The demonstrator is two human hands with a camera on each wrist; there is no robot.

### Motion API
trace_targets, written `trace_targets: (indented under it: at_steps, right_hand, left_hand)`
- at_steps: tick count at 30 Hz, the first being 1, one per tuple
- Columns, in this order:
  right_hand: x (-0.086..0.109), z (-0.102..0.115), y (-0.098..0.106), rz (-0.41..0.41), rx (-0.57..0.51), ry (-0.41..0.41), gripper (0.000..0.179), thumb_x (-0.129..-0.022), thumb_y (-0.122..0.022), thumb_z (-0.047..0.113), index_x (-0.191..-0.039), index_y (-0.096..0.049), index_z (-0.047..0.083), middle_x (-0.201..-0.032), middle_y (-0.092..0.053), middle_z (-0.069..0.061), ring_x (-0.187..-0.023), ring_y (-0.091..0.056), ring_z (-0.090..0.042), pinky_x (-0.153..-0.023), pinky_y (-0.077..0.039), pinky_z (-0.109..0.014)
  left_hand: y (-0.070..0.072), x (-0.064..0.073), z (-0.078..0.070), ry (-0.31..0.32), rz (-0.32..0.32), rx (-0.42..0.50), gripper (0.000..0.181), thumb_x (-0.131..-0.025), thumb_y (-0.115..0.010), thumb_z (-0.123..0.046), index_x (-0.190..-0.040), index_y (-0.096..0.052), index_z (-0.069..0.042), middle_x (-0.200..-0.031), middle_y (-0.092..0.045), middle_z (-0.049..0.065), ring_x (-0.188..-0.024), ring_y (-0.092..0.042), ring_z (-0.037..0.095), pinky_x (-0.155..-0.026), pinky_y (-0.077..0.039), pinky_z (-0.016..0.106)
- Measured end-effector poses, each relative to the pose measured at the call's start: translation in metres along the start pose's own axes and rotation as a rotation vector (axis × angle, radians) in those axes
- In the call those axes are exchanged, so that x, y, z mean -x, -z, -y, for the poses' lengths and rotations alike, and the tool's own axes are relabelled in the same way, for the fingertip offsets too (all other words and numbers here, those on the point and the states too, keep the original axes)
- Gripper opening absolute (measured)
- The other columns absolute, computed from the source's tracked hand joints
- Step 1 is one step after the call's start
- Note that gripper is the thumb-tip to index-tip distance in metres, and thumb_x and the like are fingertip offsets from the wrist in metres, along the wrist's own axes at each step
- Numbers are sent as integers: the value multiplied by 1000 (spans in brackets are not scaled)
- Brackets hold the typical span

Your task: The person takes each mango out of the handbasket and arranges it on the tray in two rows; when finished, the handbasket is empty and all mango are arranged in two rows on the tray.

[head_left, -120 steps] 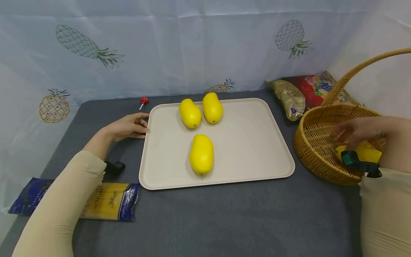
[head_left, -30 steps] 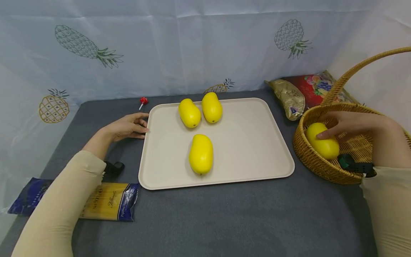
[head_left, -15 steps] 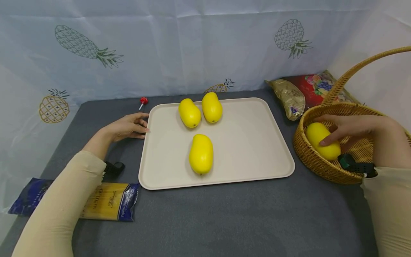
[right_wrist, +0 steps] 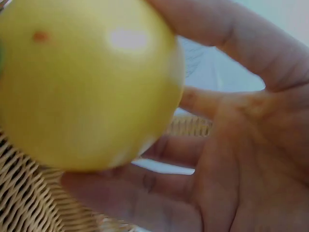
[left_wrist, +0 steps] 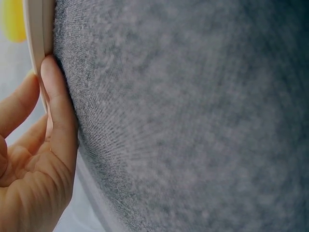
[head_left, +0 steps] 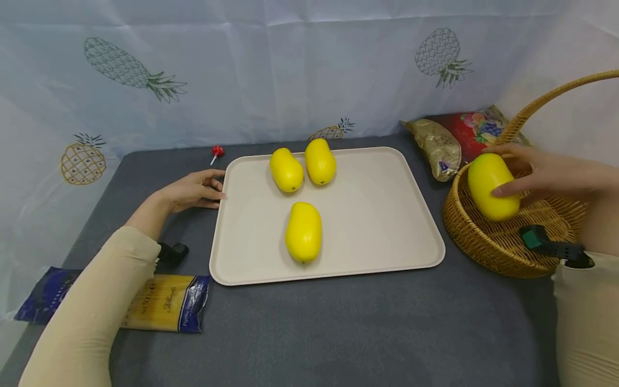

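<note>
At the far right, my right hand [head_left: 546, 172] grips a yellow mango [head_left: 490, 185] between thumb and fingers, over the left side of a wicker basket [head_left: 466, 236]. Up close in the right wrist view, the smooth mango [right_wrist: 91, 92] shows a small brown spot, with the fingers spread round its side. My left hand [head_left: 193, 191] holds the left rim of a beige tray [head_left: 382, 215]; fingertips meet the tray edge [left_wrist: 41, 29] in the left wrist view. On the tray lie three more mangoes, two at the back [head_left: 287, 170] and one nearer the front [head_left: 303, 232].
Behind the basket, whose tall handle [head_left: 556, 97] arches upward, lies a red and gold bag [head_left: 464, 134]. A red lollipop [head_left: 217, 152] is beyond the left hand. A blue and yellow pasta packet [head_left: 164, 303] lies partly under the left forearm. The dark grey tabletop [head_left: 338, 328] spreads in front.
My right hand first reached into the basket, then took hold of the mango at its left side and has now lifted it to rim height. The left hand and tray stay put.
</note>
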State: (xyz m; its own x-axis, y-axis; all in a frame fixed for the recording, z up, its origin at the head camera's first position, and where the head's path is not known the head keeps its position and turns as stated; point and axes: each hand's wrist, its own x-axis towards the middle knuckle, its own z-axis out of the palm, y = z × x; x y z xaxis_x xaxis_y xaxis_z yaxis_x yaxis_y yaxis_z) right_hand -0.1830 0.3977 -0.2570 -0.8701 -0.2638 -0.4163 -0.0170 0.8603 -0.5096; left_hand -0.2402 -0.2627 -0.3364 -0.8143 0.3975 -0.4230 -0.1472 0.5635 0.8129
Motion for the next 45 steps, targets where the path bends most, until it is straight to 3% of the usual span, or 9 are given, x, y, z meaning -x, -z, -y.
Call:
trace_targets:
  at_steps: [5, 11, 17, 23, 31, 45]
  right_hand:
    - [0, 26, 6, -76, -8, 36, 87, -99, -60, 27, -159, 4, 22, -140, -39, -32, -98, -64, -24, -71, -61, -35]
    - [-3, 70, 0, -124, -109, 90, 84, -96, -66, 26, -155, -9, 43, -131, -47, -8, -94, -64, -15, -73, -60, -30]
    - [-14, 112, -16, -116, -158, 175, 84, -95, -67, 28, -156, -11, 38, -142, -41, -9, -106, -59, -18, -73, -60, -36]
    - [-32, 135, -34, -69, -157, 204, 87, -93, -69, 31, -158, -10, 35, -143, -41, -18, -116, -59, -32, -74, -60, -35]
    - [-49, 152, -59, 1, -203, 206, 91, -89, -74, 32, -157, -14, 32, -139, -45, -18, -115, -61, -33, -81, -62, -42]
    - [-69, 167, -91, 108, -177, 179, 93, -86, -76, 37, -156, -16, 28, -141, -40, -20, -116, -57, -34, -80, -63, -39]
  left_hand:
    - [1, 0, 0, 5, -10, -5, 80, -100, -58, -16, -160, -6, -8, -114, -48, 3, -95, -61, 6, -85, -58, 23]
    - [1, 0, -1, 0, -14, 2, 79, -100, -59, -15, -160, -8, -7, -113, -48, 3, -95, -61, 7, -85, -58, 24]
    - [1, 1, -2, 2, -18, 5, 79, -99, -59, -16, -160, -9, -8, -113, -48, 3, -95, -62, 8, -85, -58, 24]
    - [0, -1, -1, 2, -10, 11, 79, -100, -59, -16, -160, -8, -8, -114, -48, 4, -95, -61, 8, -85, -58, 24]
    - [1, -1, 0, -19, -1, 6, 80, -99, -60, -15, -159, -7, -4, -112, -48, 3, -94, -62, 7, -83, -59, 24]
    - [-2, 0, -2, 11, -17, 20, 78, -100, -58, -15, -160, -9, -8, -113, -48, 3, -94, -61, 7, -84, -58, 24]
